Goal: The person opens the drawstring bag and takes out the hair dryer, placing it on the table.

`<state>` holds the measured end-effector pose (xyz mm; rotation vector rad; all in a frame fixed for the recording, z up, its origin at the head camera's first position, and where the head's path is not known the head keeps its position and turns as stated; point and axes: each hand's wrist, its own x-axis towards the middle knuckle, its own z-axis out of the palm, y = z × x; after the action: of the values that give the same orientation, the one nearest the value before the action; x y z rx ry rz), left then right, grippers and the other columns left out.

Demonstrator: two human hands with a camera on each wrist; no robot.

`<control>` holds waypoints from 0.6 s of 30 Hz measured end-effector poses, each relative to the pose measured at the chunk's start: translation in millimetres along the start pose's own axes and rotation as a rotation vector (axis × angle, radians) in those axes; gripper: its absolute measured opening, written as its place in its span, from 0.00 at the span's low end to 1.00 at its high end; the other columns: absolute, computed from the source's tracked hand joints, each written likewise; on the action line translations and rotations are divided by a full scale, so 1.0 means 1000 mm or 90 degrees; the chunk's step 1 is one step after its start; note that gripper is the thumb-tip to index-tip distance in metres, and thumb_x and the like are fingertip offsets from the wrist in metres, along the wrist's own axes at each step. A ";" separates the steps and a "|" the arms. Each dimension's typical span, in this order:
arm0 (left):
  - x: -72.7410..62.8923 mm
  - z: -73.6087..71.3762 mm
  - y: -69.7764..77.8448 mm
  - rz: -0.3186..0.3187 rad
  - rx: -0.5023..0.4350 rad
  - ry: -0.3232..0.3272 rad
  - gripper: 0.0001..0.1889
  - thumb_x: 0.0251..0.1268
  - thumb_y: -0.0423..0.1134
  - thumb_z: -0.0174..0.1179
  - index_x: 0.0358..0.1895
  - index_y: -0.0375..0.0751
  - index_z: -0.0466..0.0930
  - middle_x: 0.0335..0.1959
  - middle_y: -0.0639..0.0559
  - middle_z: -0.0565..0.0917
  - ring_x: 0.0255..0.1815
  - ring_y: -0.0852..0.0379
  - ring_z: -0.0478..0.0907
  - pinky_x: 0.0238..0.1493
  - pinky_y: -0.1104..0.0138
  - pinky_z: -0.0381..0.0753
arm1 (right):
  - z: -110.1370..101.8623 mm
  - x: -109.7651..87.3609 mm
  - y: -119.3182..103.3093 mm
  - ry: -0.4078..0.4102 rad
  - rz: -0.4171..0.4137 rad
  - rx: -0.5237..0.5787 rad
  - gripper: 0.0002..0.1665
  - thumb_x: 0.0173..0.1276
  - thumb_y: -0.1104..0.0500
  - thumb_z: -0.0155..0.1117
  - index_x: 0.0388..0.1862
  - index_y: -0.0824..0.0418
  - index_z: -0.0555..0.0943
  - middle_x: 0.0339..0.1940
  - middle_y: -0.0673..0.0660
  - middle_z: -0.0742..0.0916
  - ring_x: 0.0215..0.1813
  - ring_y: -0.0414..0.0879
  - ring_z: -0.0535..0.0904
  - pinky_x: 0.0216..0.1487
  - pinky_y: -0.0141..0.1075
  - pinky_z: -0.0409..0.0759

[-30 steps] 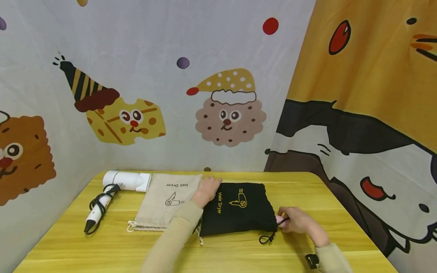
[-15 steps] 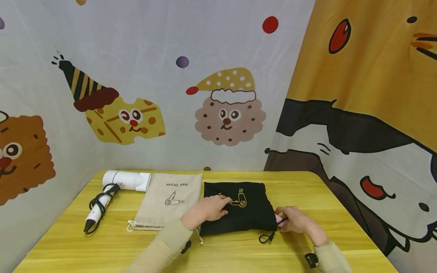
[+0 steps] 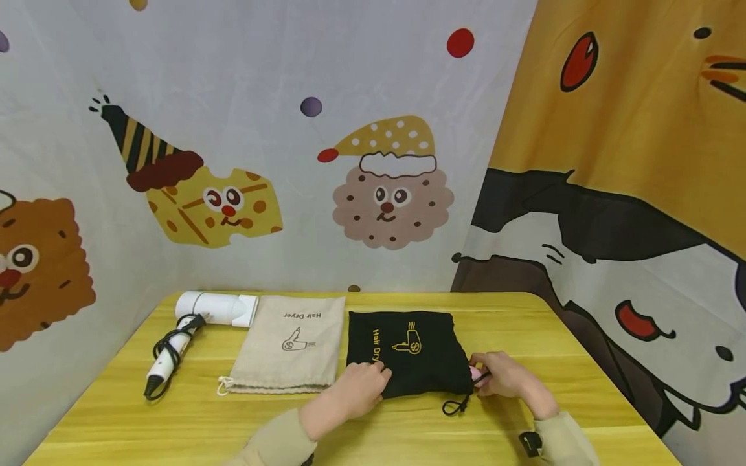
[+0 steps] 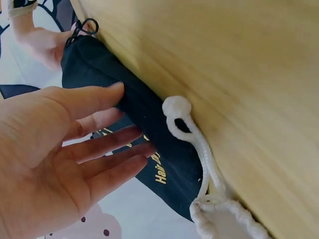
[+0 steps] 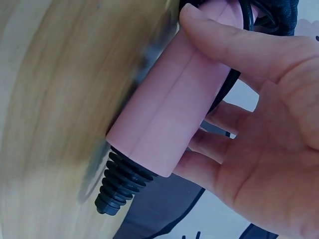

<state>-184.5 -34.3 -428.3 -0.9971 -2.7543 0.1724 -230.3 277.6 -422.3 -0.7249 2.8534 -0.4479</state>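
A black drawstring bag (image 3: 408, 372) with gold "Hair Dryer" print lies on the table, its mouth to the right. From that mouth sticks the pink handle of a hair dryer (image 5: 164, 109), ending in a ribbed black cord sleeve (image 5: 122, 184); the rest of the dryer is hidden. My right hand (image 3: 504, 375) grips the handle, thumb on one side and fingers on the other. My left hand (image 3: 364, 385) is at the bag's near left corner. In the left wrist view its thumb and loosely bent fingers (image 4: 112, 149) lie at the bag's cloth.
A beige drawstring bag (image 3: 285, 349) lies flat to the left, its white cord (image 4: 199, 149) by the black bag. Farther left rests a white hair dryer (image 3: 215, 308), a black cord (image 3: 169, 346) wound on its handle. A printed curtain (image 3: 303, 194) hangs behind the wooden table (image 3: 437, 440).
My left hand has come off the far left edge of the black bag, passed over its print, and moved down to the near left corner. The right hand has stayed on the handle.
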 end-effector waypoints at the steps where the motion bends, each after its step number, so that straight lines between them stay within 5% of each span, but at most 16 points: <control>1: -0.001 0.001 0.001 -0.001 0.002 0.008 0.10 0.54 0.44 0.67 0.35 0.47 0.77 0.29 0.56 0.78 0.26 0.59 0.78 0.19 0.67 0.73 | 0.000 0.000 0.001 0.002 -0.004 0.002 0.25 0.41 0.64 0.79 0.40 0.58 0.78 0.30 0.50 0.83 0.33 0.41 0.75 0.35 0.35 0.75; 10: 0.000 0.009 0.002 0.000 -0.009 0.013 0.05 0.55 0.35 0.63 0.33 0.45 0.77 0.27 0.55 0.77 0.21 0.58 0.75 0.17 0.67 0.70 | 0.002 -0.001 0.005 0.014 -0.045 -0.003 0.23 0.42 0.63 0.78 0.37 0.57 0.77 0.27 0.47 0.81 0.30 0.37 0.71 0.32 0.31 0.72; 18: 0.002 0.009 0.001 -0.010 -0.056 -0.045 0.07 0.59 0.34 0.62 0.40 0.44 0.78 0.28 0.52 0.80 0.25 0.56 0.77 0.23 0.67 0.75 | 0.000 -0.002 0.011 0.009 -0.065 0.002 0.22 0.43 0.64 0.77 0.36 0.57 0.76 0.27 0.47 0.81 0.29 0.35 0.70 0.31 0.29 0.71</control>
<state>-187.3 -32.4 -437.1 -1.0090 -2.8560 0.0862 -233.4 287.3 -425.6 -0.8724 2.8369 -0.4735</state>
